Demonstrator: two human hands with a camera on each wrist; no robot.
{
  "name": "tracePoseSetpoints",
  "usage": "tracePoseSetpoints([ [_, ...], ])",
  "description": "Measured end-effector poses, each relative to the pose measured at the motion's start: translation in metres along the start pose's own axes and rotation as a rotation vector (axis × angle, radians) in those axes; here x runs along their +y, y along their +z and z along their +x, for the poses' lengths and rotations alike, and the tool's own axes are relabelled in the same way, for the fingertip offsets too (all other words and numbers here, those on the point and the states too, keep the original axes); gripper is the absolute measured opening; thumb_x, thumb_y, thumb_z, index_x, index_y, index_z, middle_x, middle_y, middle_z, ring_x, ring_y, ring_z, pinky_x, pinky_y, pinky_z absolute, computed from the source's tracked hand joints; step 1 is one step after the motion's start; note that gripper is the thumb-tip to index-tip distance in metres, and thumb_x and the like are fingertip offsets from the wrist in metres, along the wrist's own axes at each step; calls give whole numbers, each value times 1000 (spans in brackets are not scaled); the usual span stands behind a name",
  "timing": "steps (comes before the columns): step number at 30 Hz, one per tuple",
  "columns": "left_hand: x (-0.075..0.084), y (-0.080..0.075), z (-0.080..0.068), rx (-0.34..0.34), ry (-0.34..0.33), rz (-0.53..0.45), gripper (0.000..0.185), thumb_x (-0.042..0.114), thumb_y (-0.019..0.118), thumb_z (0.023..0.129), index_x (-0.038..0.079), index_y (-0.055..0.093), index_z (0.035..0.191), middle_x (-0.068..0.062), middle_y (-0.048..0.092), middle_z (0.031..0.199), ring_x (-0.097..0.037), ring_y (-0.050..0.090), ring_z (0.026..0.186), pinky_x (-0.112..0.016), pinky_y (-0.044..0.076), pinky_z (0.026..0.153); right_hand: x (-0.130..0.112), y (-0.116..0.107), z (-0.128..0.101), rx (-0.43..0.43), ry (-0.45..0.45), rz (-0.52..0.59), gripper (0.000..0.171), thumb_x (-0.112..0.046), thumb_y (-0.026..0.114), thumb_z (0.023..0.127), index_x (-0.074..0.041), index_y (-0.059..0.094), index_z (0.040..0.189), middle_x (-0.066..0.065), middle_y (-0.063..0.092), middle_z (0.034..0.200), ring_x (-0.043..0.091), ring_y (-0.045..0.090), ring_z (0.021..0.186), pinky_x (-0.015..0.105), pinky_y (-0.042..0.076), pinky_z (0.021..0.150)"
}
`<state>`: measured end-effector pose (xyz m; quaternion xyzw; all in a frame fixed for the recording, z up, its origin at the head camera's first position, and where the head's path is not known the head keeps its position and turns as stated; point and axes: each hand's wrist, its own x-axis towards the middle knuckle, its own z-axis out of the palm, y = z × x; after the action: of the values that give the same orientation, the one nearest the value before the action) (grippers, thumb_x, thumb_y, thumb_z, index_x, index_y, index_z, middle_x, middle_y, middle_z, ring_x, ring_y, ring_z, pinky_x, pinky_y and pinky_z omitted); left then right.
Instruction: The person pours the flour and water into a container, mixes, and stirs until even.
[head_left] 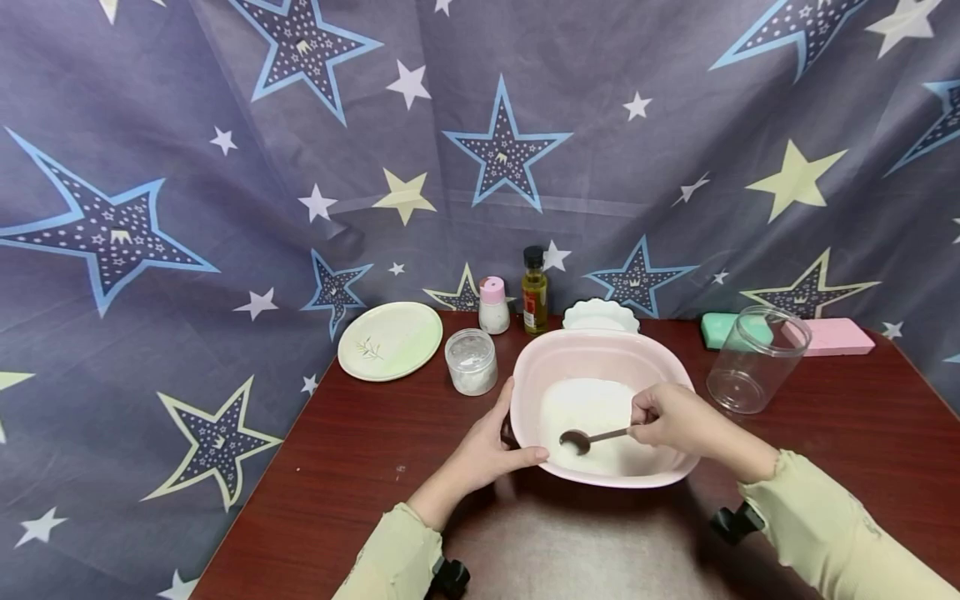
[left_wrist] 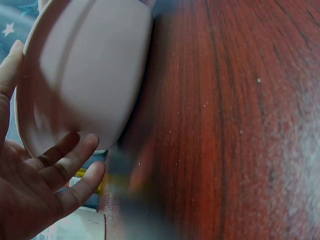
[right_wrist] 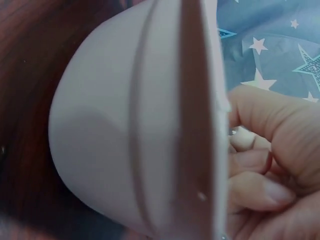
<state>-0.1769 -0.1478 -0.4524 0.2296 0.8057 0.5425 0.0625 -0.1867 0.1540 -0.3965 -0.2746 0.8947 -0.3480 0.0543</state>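
A pink basin point(head_left: 604, 482) stands on the table with white powder point(head_left: 592, 400) spread over its bottom. My left hand point(head_left: 482, 454) holds the basin's left side, the thumb at its rim. The left wrist view shows the fingers point(left_wrist: 70, 162) of that hand against the basin's outer wall point(left_wrist: 100, 65). Over the powder, my right hand point(head_left: 675, 421) pinches the handle of a small dark brown spoon point(head_left: 576, 442), whose bowl carries some white powder. In the right wrist view the basin's wall point(right_wrist: 100, 125) hides the spoon, while curled fingers point(right_wrist: 255, 192) show beyond the rim.
Left of the basin are a plate point(head_left: 390, 342) and a clear jar point(head_left: 471, 362) of white contents. Behind stand a pink-capped shaker point(head_left: 493, 307), an oil bottle point(head_left: 535, 292) and a white scalloped dish point(head_left: 600, 314). A clear container point(head_left: 742, 375) and sponges point(head_left: 836, 336) lie right.
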Motion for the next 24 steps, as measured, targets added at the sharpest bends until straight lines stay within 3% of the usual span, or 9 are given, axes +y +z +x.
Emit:
tracePoseSetpoints([
  [4,-2,0,1,-1,10,11,107,9,81,80,2,6,156,-28,40,144,-35,60,103,-56,48,87,0,7,7,39,20,-9,22,0,70,73,-15,59,60,-13,46,53,2,41,53,21,33,48],
  [11,-10,0,0,12,17,47,109,25,83,79,12,8,158,-18,45,144,-23,61,102,-43,51,86,3,13,15,91,46,13,20,0,70,74,-12,61,61,-10,50,53,4,42,52,22,33,48],
  [16,-9,-1,-1,14,37,52,110,26,83,79,10,8,158,-19,43,145,-21,60,102,-40,51,86,7,11,19,132,78,13,19,1,70,75,-11,62,61,-8,51,53,6,43,53,22,34,48],
  [22,27,-5,-7,-5,24,49,105,11,81,80,-3,8,154,-28,42,142,-32,60,103,-48,50,86,11,2,20,197,153,-69,15,-4,70,74,-14,65,64,-8,56,56,11,48,57,26,38,53],
  [24,29,-5,-7,-11,17,45,104,9,81,80,-6,8,153,-29,40,144,-34,59,103,-50,50,85,13,-1,19,224,164,-104,15,-5,71,74,-14,66,64,-8,57,57,12,48,59,28,39,56],
])
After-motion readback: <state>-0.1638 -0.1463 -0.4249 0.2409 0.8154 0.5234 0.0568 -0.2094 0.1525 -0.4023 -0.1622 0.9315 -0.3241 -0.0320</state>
